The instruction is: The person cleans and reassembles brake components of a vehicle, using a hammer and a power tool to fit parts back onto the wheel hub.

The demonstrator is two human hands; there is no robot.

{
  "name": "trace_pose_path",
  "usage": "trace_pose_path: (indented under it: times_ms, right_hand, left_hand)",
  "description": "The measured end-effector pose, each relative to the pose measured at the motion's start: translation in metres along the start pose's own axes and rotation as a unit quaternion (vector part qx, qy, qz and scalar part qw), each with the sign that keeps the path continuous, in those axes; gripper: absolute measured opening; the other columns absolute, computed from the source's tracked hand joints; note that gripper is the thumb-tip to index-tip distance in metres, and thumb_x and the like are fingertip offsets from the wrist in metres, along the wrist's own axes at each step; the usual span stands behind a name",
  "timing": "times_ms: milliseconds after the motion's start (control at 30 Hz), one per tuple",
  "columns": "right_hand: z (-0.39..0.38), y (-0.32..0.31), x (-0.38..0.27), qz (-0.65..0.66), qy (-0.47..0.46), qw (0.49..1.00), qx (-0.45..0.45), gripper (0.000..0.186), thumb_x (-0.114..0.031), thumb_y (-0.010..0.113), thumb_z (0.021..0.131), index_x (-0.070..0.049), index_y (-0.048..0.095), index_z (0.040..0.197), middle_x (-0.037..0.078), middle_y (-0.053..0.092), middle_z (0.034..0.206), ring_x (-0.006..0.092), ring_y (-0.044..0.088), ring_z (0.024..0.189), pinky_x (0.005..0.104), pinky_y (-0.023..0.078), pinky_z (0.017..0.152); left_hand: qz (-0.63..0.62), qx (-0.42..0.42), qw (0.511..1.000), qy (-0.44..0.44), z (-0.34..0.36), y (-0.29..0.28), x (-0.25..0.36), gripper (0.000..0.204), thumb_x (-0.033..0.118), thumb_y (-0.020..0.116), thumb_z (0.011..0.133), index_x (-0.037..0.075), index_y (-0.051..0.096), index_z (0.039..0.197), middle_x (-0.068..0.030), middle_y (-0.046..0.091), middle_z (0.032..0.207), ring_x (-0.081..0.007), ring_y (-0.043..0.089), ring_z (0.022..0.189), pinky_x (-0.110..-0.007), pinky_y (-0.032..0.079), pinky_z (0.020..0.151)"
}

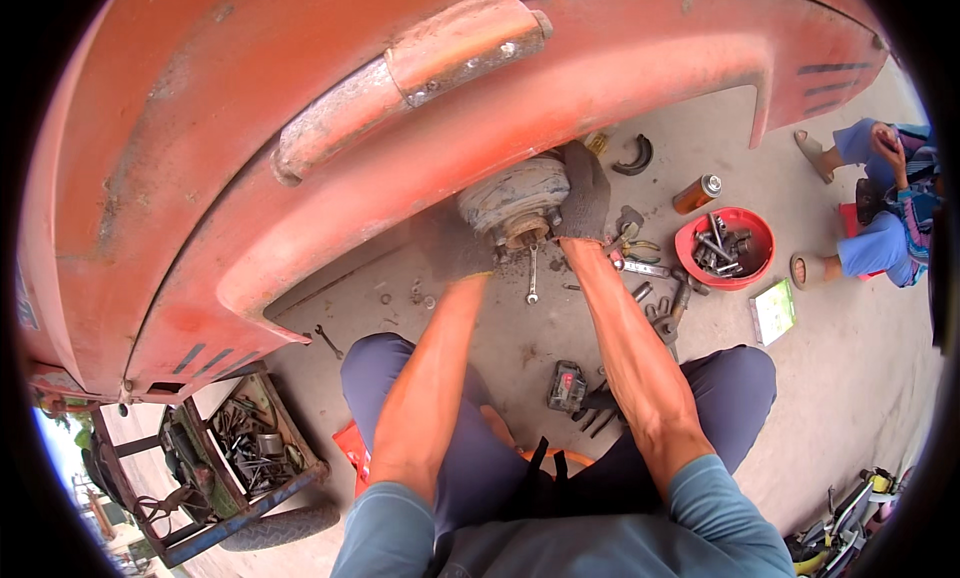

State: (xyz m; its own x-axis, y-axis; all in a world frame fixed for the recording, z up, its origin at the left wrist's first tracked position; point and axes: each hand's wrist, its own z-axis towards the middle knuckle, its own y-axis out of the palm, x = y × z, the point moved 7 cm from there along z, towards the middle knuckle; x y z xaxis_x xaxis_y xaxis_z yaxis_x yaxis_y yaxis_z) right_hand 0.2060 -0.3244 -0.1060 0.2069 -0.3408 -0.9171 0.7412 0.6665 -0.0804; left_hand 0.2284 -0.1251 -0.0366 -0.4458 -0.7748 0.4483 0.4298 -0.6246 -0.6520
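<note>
Cart (243, 511): holding jumbled metal tools (255, 440), near left.
Left hand (450, 242): blurring beside the drum (512, 191); cannot tell its grip.
Drum: sitting far centre, between hands.
Right hand (586, 193): touching drum's right side; cannot tell its grip.
Red bowl (763, 246): holding metal parts (718, 250), right.

Red panel (620, 88) blocks above the drum (513, 195) — room below, beside the wrench (533, 275).
</note>
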Motion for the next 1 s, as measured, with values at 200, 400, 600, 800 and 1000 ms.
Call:
trace_pose_path:
  times_ms: [200,400,600,800,1000]
  right_hand:
    - [-0.002,-0.003,-0.003,-0.006,0.025,0.999,0.022,0.021,-0.011,0.061,0.084,-0.001,0.064,0.103,0.021,0.065,0.098,0.0409,0.066,0.093,0.0447,0.052,0.078]
    - [0.003,0.000,0.006,0.112,0.118,0.985,0.056,0.026,-0.015,0.061,0.088,-0.002,0.066,0.109,0.020,0.068,0.100,0.0376,0.066,0.094,0.0408,0.051,0.083]
    - [0.006,0.003,-0.075,0.060,0.096,0.994,-0.006,0.044,-0.038,0.060,0.095,0.001,0.069,0.113,0.019,0.070,0.109,0.0354,0.065,0.100,0.0404,0.048,0.091]
    - [0.013,0.002,-0.091,0.007,0.044,0.996,-0.072,0.042,-0.035,0.059,0.096,0.002,0.068,0.112,0.021,0.069,0.107,0.0351,0.065,0.101,0.0396,0.049,0.090]
    - [0.016,0.011,-0.067,-0.070,0.013,0.994,-0.085,0.030,-0.027,0.058,0.096,-0.002,0.067,0.110,0.023,0.066,0.114,0.0375,0.064,0.104,0.0402,0.049,0.089]
  left_hand:
    - [-0.138,0.056,0.979,-0.139,0.006,0.004,-0.007,0.024,0.003,0.059,0.084,0.001,0.064,0.108,-0.0205,0.065,0.107,-0.0379,0.063,0.099,-0.042,0.051,0.088]
    - [-0.232,0.031,0.952,-0.199,0.005,0.014,-0.014,0.023,0.004,0.050,0.091,-0.002,0.063,0.109,-0.0212,0.065,0.110,-0.0364,0.063,0.102,-0.043,0.050,0.090]
    - [-0.123,0.017,0.991,-0.055,-0.005,0.025,-0.035,0.034,0.023,0.046,0.106,-0.005,0.061,0.118,-0.0156,0.066,0.111,-0.0233,0.060,0.099,-0.036,0.048,0.091]
    - [-0.243,0.035,0.963,-0.110,0.001,0.033,-0.045,0.039,0.026,0.044,0.108,-0.005,0.064,0.120,-0.0137,0.068,0.114,-0.0191,0.062,0.100,-0.033,0.049,0.090]
    - [-0.097,-0.001,0.995,-0.035,0.012,0.002,-0.009,0.032,0.016,0.047,0.102,-0.002,0.065,0.122,-0.0184,0.070,0.118,-0.0298,0.068,0.103,-0.038,0.052,0.090]
